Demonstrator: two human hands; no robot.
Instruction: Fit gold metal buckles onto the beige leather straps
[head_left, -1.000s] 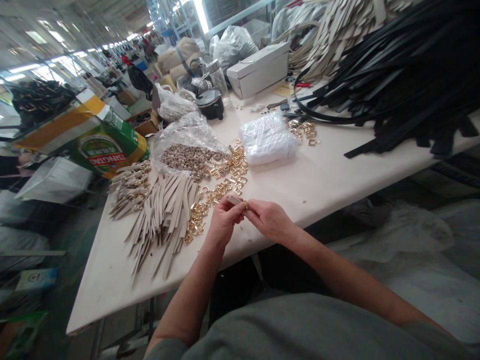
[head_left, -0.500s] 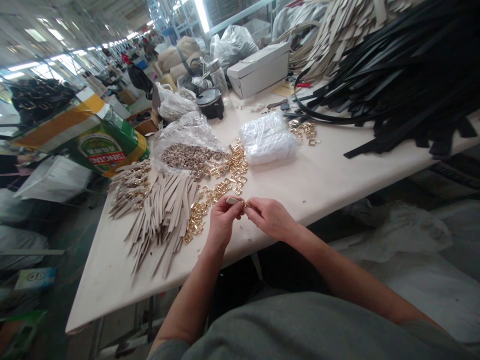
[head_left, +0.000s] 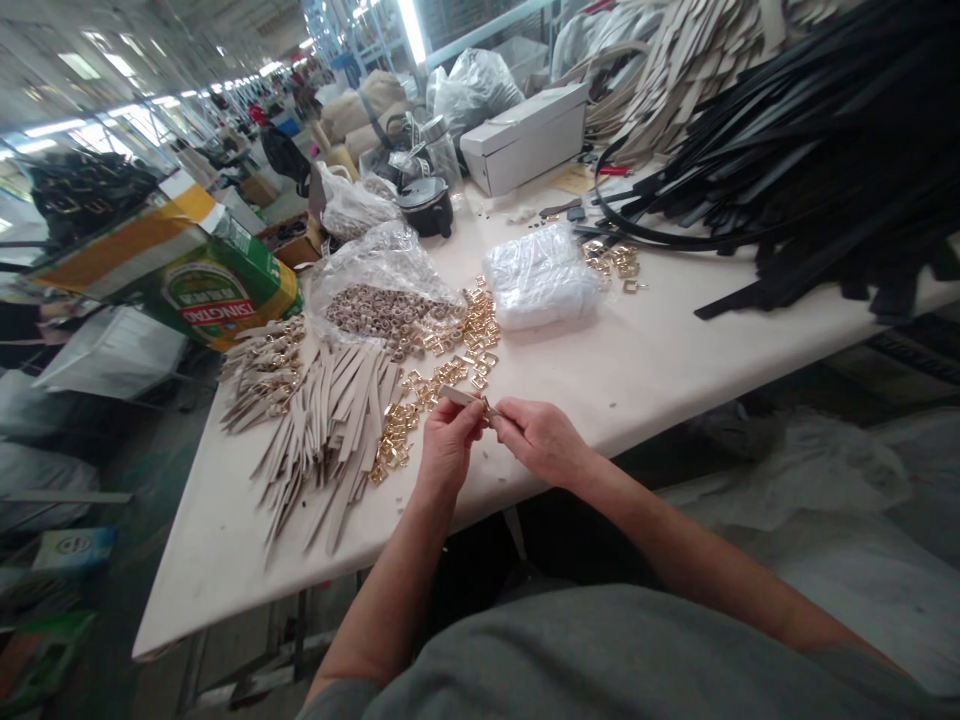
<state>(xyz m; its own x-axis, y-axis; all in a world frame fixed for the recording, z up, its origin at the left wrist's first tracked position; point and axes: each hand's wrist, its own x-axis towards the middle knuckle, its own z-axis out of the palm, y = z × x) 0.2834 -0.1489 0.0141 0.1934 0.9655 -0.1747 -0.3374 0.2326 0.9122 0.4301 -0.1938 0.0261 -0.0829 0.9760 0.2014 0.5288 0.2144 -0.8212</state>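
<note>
My left hand (head_left: pixel 450 437) pinches a light beige strap (head_left: pixel 456 396) whose end sticks out to the upper left past the thumb. Fingertips of my right hand (head_left: pixel 541 436) close on the other part of the strap, close beside the left fingers. Between the two hands a small gold buckle (head_left: pixel 486 406) shows on the strap. Gold buckles (head_left: pixel 393 437) lie loose on the table just left of my hands, next to a fanned pile of beige straps (head_left: pixel 330 430). Behind them, small brown loops (head_left: pixel 367 312) spill from a clear plastic bag (head_left: pixel 382 255).
On the table (head_left: pixel 652 370) stand a wrapped white packet (head_left: pixel 541 278), a white box (head_left: pixel 525 138) and a black pot (head_left: pixel 426 206). Black straps (head_left: pixel 817 150) hang over the right side. A green carton (head_left: pixel 214 290) is at the left.
More of the beige strap now sticks out past my left fingers, toward the upper left. The buckle between my hands shows more clearly. The view has shifted slightly.
</note>
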